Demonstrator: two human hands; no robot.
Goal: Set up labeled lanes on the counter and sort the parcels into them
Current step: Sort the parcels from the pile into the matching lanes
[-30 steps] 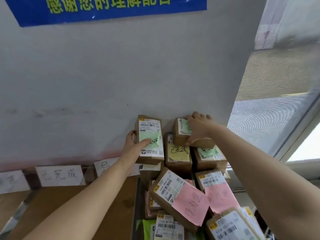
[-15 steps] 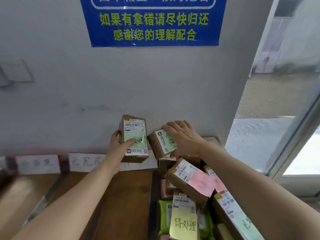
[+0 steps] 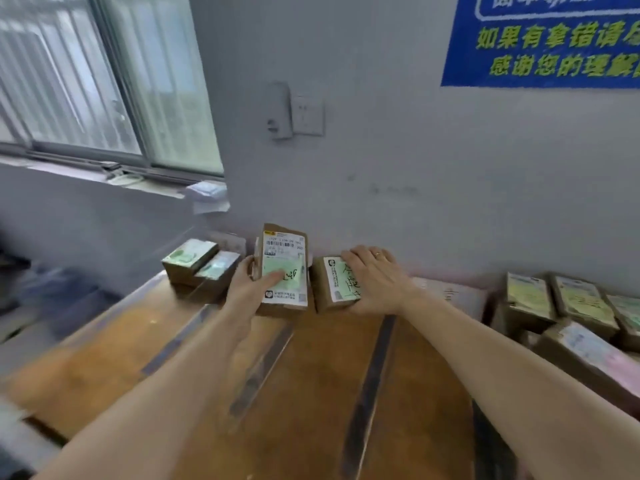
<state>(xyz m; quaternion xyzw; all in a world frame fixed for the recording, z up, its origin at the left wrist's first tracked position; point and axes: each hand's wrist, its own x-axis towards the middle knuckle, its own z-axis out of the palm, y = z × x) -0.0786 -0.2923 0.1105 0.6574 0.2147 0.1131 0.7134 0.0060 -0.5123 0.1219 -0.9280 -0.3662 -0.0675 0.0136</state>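
I count two in hand: left hand (image 3: pixel 251 289) grips upright brown cardboard parcel (image 3: pixel 284 292), thumb on its green paper note. Right hand (image 3: pixel 377 282) clasps tilted brown cardboard parcel (image 3: pixel 329 289) just beside it. Two more boxy parcels (image 3: pixel 194 261) sit left of the left hand. Three dark tape strips (image 3: pixel 261 372) cross the wooden counter (image 3: pixel 311 393) below both wrists.

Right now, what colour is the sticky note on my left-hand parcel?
Sticky note: light green, head view.

Arms outstretched, left hand (image 3: pixel 247 289) grips tall parcel (image 3: pixel 284 249), right hand (image 3: pixel 379 282) (ringed) clasps low parcel (image 3: pixel 330 289).
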